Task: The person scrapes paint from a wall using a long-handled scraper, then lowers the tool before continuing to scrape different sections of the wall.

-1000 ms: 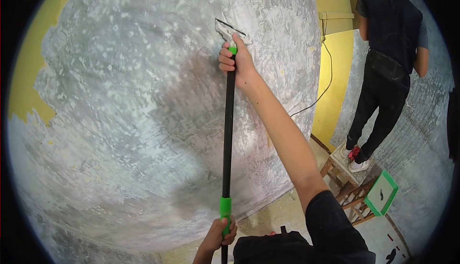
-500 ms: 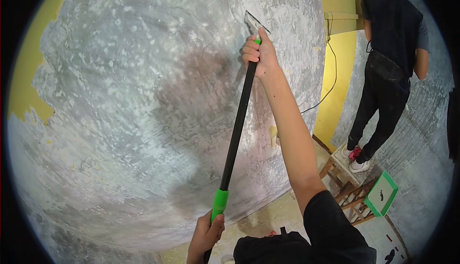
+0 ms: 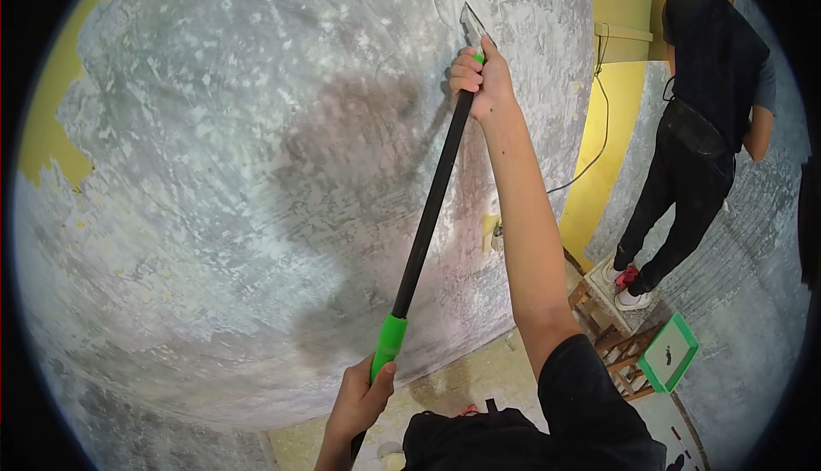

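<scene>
A long-handled scraper (image 3: pixel 428 202) with a black pole and green grips slants up across the view. Its metal blade (image 3: pixel 475 28) is right at the mottled grey wall (image 3: pixel 197 180), high and right of centre. Just below the blade, my right hand (image 3: pixel 483 78) wraps round the upper end of the pole, thumb pointing up towards the blade. Lower down, my left hand (image 3: pixel 361 401) is closed round the handle at the lower green grip (image 3: pixel 389 340). The bottom end of the pole is partly hidden behind that hand.
A person (image 3: pixel 705 103) in dark clothes stands on a wooden stool (image 3: pixel 624 304) at the right, facing away. Beside it is a green-rimmed tray (image 3: pixel 670 353). A cable (image 3: pixel 605 116) hangs by the yellow wall part, and an outlet (image 3: pixel 493 233) sits behind my right forearm.
The view has shifted slightly. Both hands keep their hold on the scraper; its blade sits a little higher and further right in view, while the lower grip is further left and higher.
</scene>
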Motion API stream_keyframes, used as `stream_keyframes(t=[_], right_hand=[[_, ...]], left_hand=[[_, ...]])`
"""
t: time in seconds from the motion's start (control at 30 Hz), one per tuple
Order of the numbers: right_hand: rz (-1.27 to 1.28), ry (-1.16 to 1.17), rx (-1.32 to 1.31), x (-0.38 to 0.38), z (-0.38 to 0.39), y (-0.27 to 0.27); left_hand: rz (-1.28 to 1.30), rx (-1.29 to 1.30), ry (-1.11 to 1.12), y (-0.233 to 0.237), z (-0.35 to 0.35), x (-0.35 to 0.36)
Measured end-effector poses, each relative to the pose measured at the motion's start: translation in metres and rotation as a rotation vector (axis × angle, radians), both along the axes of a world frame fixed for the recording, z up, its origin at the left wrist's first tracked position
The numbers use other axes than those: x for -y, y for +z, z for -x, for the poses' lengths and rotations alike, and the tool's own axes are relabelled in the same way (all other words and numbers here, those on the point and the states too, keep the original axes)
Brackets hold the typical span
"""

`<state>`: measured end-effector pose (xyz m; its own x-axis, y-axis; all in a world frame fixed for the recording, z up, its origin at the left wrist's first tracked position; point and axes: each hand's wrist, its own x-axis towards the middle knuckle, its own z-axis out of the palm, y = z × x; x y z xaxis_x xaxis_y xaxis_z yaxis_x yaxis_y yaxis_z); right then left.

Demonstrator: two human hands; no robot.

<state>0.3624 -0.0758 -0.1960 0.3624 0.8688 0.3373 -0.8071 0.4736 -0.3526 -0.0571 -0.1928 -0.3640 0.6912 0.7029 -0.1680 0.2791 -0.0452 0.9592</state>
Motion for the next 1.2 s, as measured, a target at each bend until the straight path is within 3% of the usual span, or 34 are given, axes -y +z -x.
stream_keyframes(t=[1.2], right_hand=[[0.068, -0.017, 0.057, 0.009, -0.004, -0.013]], left_hand=[[0.035, 0.032, -0.002, -0.018, -0.008, 0.013]])
